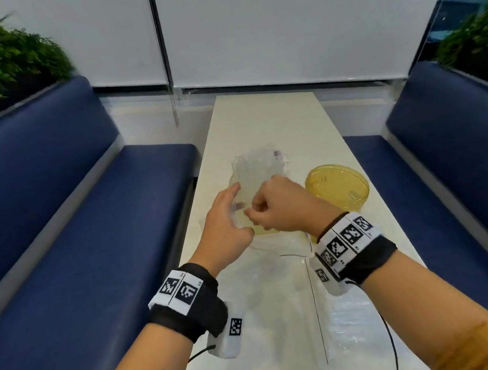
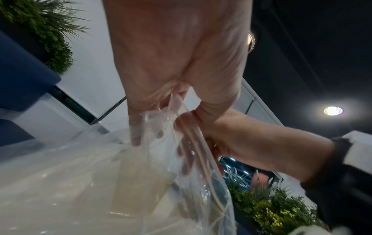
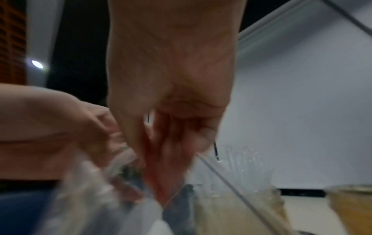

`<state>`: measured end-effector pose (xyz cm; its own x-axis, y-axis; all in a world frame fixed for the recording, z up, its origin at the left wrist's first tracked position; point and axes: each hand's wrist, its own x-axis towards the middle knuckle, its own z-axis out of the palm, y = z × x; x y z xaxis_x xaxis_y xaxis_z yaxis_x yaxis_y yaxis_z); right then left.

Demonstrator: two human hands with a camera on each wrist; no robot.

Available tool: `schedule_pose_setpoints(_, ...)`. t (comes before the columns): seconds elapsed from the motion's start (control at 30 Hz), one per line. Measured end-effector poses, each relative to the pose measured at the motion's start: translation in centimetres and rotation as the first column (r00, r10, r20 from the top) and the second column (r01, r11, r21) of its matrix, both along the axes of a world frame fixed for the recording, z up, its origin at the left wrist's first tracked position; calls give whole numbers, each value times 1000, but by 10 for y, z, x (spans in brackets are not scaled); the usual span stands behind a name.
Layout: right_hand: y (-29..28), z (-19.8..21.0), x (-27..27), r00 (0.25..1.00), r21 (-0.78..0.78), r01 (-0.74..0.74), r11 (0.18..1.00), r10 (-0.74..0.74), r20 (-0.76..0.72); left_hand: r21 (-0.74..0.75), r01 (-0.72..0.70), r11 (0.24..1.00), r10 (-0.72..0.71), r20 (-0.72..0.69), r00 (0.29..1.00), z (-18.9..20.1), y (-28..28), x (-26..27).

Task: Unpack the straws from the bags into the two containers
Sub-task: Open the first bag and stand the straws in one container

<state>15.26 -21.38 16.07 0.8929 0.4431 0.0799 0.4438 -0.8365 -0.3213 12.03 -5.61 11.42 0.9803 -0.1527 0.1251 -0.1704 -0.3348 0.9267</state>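
Over the left yellow container (image 1: 270, 229) my two hands hold a clear plastic bag (image 1: 244, 207) at its mouth. My left hand (image 1: 225, 219) grips the bag (image 2: 191, 182) with its fingers (image 2: 136, 135) reaching into the plastic. My right hand (image 1: 274, 202), curled into a fist, pinches the bag's opposite edge. A bunch of clear straws (image 1: 260, 166) stands upright in the left container (image 3: 221, 206), just behind the hands. The straws (image 3: 241, 167) show blurred beside my right hand (image 3: 171, 79). The second yellow container (image 1: 336, 186) sits to the right; I see no straws in it.
A narrow white table (image 1: 257, 110) runs away from me between two blue benches (image 1: 55, 244). Clear plastic bags (image 1: 348, 321) lie flat on the near part of the table. Plants stand behind both benches.
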Motion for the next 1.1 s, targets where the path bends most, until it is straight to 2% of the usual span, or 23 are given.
schedule_pose_setpoints(0.07,-1,-17,-9,987,-289,6,957,-52,-152,15,6,1000,-6,7,1000,-2,-4,-2)
schedule_pose_setpoints(0.13,-4,-34,-12,966,-521,15,853,-147,-212,25,15,1000,-16,23,1000,-3,-6,-6)
schedule_pose_setpoints(0.17,-5,-42,-12,958,-574,14,819,-174,-226,30,20,999,-21,34,999,-4,-7,-8)
schedule_pose_setpoints(0.23,-6,-51,-13,941,-599,11,800,-210,-264,52,34,998,-37,56,998,-6,-9,-13)
schedule_pose_setpoints(0.43,-7,-55,-17,879,-463,18,886,-235,-414,64,34,997,-37,50,998,-9,-9,-23)
schedule_pose_setpoints(0.57,-10,-45,-18,862,-390,58,919,-243,-444,102,0,995,-7,66,998,-9,-8,-23)
schedule_pose_setpoints(0.73,-16,-27,-14,821,-268,57,962,-198,-535,201,-39,979,18,106,994,-16,-15,-21)
schedule_pose_setpoints(0.9,-20,14,-17,793,-186,8,983,-119,-597,341,-34,939,19,48,999,-31,-24,-24)
schedule_pose_setpoints(0.97,-19,32,-20,799,-130,4,991,-82,-596,373,-111,921,72,118,990,-34,-27,-24)
schedule_pose_setpoints(1.1,-13,52,-22,840,70,41,997,4,-542,281,-312,908,246,247,937,-26,-30,-21)
